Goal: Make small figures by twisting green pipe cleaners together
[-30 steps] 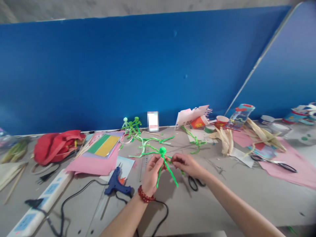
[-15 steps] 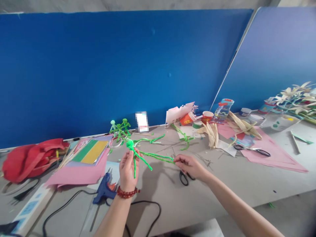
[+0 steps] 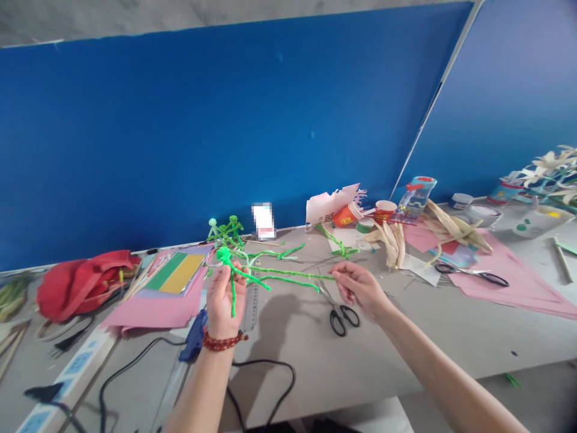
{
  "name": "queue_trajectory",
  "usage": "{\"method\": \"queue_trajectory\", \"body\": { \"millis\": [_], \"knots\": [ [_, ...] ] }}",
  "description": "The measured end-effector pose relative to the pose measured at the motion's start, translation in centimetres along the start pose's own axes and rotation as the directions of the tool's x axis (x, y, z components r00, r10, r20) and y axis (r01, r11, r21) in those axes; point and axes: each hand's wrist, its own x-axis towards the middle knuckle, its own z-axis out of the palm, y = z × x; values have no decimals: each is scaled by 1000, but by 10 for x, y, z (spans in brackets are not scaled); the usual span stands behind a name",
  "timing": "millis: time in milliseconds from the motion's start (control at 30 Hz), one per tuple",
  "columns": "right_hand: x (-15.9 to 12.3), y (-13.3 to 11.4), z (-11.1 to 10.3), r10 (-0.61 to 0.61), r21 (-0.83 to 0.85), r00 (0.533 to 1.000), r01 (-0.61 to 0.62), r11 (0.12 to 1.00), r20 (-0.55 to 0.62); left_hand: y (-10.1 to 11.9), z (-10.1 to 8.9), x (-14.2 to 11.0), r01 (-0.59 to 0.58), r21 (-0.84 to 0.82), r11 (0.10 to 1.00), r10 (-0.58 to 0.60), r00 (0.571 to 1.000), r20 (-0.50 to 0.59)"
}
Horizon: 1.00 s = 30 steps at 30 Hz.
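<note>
My left hand (image 3: 226, 300) is closed around the body of a bright green pipe-cleaner figure (image 3: 223, 255), which has a round wound head and several long loose strands. Two short strands hang down in front of the palm. My right hand (image 3: 360, 290) pinches the end of one long strand (image 3: 293, 275), drawn out nearly straight to the right. Another strand (image 3: 293, 282) lies below it with its tip free. Black-handled scissors (image 3: 345, 319) rest on the table under my right hand. A clear ruler (image 3: 251, 307) lies beside my left wrist, partly hidden.
Small green figures (image 3: 225, 230) stand by the blue partition (image 3: 225, 120). To the left are a blue glue gun (image 3: 195, 337), a power strip (image 3: 67, 379), pink paper (image 3: 153, 310) and a red bag (image 3: 85, 282). More scissors (image 3: 473, 273), paper cups (image 3: 349, 214) and dried husks (image 3: 392, 243) are at right.
My right hand has moved slightly right and up, now with one strand pulled out while the other hangs free. My left hand has shifted a little left with the figure. The view has tilted.
</note>
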Motion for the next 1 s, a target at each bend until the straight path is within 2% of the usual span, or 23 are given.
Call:
{"method": "queue_trajectory", "body": {
  "millis": [100,167,300,333,367,400,433,467,500,633,733,867,1000],
  "knots": [
    [21,-7,0,-15,30,1000,16,999,-10,10,3,6,13,19,1000,-15,997,75],
    [39,-6,0,-63,-111,991,50,993,-120,17,5,10,-25,53,998,21,997,74],
    [62,2,3,-133,-282,977,82,956,-166,28,2,12,-66,106,992,61,997,43],
    [64,4,6,-198,-407,967,119,906,-158,29,1,11,-64,124,990,59,997,40],
    [65,7,11,-270,-574,956,158,804,-115,29,0,9,-57,144,988,53,998,32],
    [65,10,18,-328,-736,944,194,649,-40,28,-1,7,-61,167,984,59,998,20],
    [65,13,26,-326,-851,943,220,477,61,26,-2,4,-65,185,981,65,998,4],
    [65,17,35,-248,-900,954,251,355,168,24,-3,1,-53,201,978,53,999,7],
    [66,21,45,-195,-900,954,281,332,226,21,-3,-2,-33,216,976,29,999,22],
    [75,41,77,-93,-898,950,313,309,299,8,-4,-14,71,265,962,-84,996,37],
    [83,51,85,-63,-901,958,285,326,280,0,-6,-23,155,294,943,-173,984,36],
    [86,53,79,-94,-873,966,259,412,242,-5,-4,-32,201,308,930,-231,971,63],
    [79,37,63,-201,-790,963,263,553,180,-12,2,-36,212,345,915,-251,965,71]
  ]
}}
